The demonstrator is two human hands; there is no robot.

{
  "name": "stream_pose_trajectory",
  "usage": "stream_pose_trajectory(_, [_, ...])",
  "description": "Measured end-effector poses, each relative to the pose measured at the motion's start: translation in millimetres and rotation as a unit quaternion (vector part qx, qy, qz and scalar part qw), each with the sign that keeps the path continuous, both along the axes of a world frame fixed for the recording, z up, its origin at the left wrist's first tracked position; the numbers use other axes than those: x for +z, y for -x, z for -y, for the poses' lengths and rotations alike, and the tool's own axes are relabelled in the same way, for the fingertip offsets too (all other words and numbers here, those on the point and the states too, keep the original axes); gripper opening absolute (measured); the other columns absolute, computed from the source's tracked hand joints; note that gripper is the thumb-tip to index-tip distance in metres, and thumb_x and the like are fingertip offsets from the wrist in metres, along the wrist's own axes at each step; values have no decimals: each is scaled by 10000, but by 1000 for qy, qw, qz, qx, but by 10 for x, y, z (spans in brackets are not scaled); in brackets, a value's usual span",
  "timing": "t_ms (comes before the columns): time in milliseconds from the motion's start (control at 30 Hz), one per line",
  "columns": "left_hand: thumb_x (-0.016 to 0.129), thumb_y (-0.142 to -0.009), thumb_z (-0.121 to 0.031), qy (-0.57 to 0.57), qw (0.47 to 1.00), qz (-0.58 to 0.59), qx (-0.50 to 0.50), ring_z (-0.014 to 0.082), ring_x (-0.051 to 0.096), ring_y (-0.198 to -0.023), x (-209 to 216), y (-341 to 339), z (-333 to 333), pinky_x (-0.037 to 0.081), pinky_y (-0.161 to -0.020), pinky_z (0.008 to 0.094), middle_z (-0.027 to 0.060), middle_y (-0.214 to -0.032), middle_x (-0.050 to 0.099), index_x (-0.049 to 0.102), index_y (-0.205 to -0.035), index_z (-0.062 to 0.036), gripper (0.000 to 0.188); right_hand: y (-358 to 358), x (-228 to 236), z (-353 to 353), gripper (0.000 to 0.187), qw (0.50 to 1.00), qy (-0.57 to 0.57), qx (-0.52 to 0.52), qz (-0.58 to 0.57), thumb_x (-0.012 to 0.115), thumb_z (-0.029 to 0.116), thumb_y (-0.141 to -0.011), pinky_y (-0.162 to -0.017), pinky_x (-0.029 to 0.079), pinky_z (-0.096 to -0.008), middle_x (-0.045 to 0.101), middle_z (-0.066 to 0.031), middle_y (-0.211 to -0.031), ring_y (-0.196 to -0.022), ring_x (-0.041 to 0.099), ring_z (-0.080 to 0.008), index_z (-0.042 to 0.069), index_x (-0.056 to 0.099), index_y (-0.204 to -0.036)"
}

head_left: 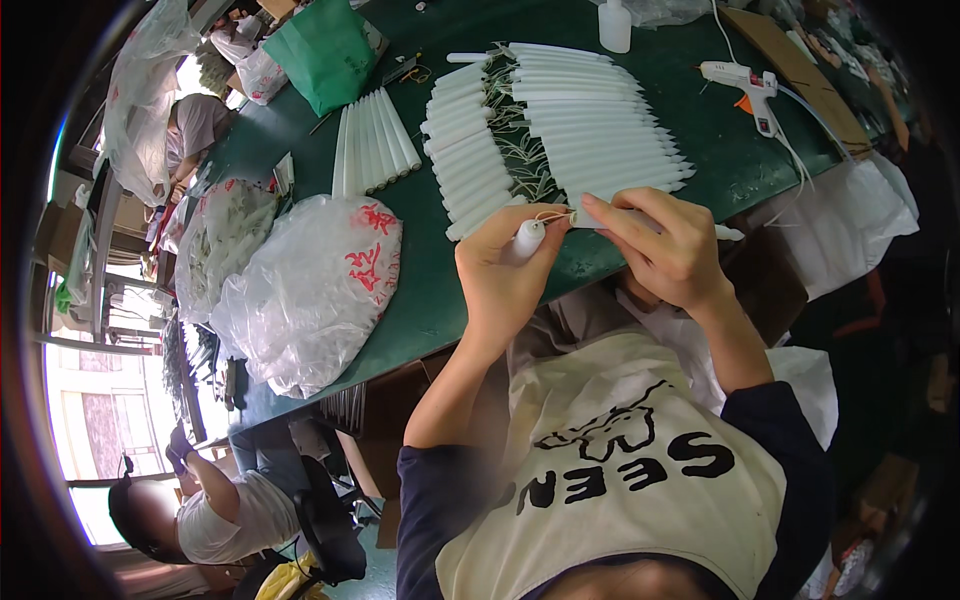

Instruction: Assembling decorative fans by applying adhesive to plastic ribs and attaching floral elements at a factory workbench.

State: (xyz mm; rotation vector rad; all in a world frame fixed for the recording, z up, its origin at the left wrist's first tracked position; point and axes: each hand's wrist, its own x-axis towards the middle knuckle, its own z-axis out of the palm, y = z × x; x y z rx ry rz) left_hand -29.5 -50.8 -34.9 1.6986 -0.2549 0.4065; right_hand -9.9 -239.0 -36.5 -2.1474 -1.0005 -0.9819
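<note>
My left hand (500, 268) pinches a short white tube end (528, 238) between thumb and fingers, just off the near edge of the green table (430, 335). In my right hand (668, 240) is a white candle-shaped stick (730, 233), its pointed tip showing past the far side of the hand. A thin pale wire (548, 214) loops between the two pieces where my fingertips meet. Beyond my hands lie two rows of similar white sticks (590, 110), side by side. Thin greenish wires (515, 140) run between those rows.
A white glue gun (750, 90) lies at the right with its cord, near a white bottle (614, 28). Left are more white sticks (375, 145), a green bag (320, 55), scissors (418, 73) and a filled plastic bag (310, 290). Other people (235, 510) sit at the left.
</note>
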Motion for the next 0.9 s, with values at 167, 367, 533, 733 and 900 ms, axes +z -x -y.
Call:
stream_pose_trajectory(167, [675, -828, 63, -41, 996, 41, -69, 95, 614, -890, 16, -26, -95, 494, -776, 226, 88, -1010, 683, 696, -989, 32, 166, 6, -8, 4, 457, 1000, 4, -15, 18, 744, -29, -683, -521, 481, -296, 611, -74, -814, -620, 605, -202, 77, 696, -1126])
stream_pose_trajectory(367, [713, -788, -2, -46, 990, 16, -129, 187, 630, -942, 24, -53, -158, 491, -813, 282, 110, -1100, 646, 695, -1008, 2, 220, 1, -1, 21, 470, 1000, 13, 8, 26, 719, -44, -674, -500, 469, -291, 611, -72, -814, -613, 601, -195, 77, 695, -1128])
stream_pose_trajectory(533, [732, -787, -33, -115, 972, 53, -198, 236, 612, -888, 38, -59, -189, 491, -775, 315, 147, -1120, 615, 650, -1078, 9, 305, 7, 11, 38, 436, 999, 19, 8, 44, 729, -12, -690, -485, 458, -284, 613, -67, -811, -608, 596, -188, 62, 695, -1118])
stream_pose_trajectory(733, [669, -849, -34, -194, 954, -12, -226, 202, 575, -932, 285, -23, -271, 462, -767, 277, 132, -1152, 550, 632, -1153, 14, 310, -32, -35, 6, 412, 999, -10, 44, 3, 740, 30, -711, -514, 486, -292, 647, -60, -822, -641, 631, -206, 58, 688, -1119])
stream_pose_trajectory(900, [674, -850, -61, -181, 965, -6, -190, 205, 585, -855, 232, -53, -289, 465, -736, 283, 120, -1021, 582, 636, -1169, -11, 325, -108, -63, -10, 441, 995, -69, 68, -11, 742, -10, -699, -535, 500, -303, 659, -98, -849, -660, 640, -229, 37, 675, -1132])
